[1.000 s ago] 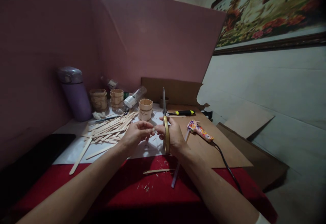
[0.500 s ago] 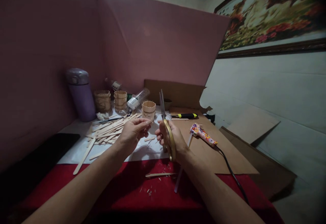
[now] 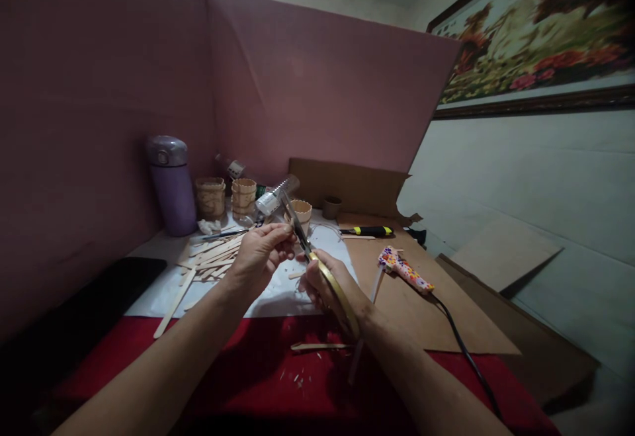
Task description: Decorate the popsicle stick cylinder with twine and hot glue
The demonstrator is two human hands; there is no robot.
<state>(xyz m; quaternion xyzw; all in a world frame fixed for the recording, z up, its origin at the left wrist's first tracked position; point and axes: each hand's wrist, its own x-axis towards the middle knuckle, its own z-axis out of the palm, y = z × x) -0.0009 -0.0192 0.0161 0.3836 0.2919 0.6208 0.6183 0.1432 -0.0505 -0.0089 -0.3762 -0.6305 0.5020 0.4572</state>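
Scissors (image 3: pixel 326 269), gold-handled, metal-bladed, have tipped towards eleven o'clock in the closed right hand (image 3: pixel 350 284) — now within cutting reach of the left hand (image 3: pixel 260 251). It pinches tight, contents unclear.

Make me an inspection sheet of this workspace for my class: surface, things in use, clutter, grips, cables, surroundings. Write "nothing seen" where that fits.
Surface: red cloth along the front; white sheet at left and centre; brown board at right.
Things in use: scissors; heap of wooden sticks; row of three cups; patterned glue gun.
Clutter: wood scraps on the red cloth; clear bottle; purple flask.
Grips: right grip holds the scissors; left grip is pinched near the blades, anything in it too small to tell.
Cables: black cord from the glue gun crosses the board; its far end cannot be seen.
Surroundings: pink panels, framed picture, pale wall.
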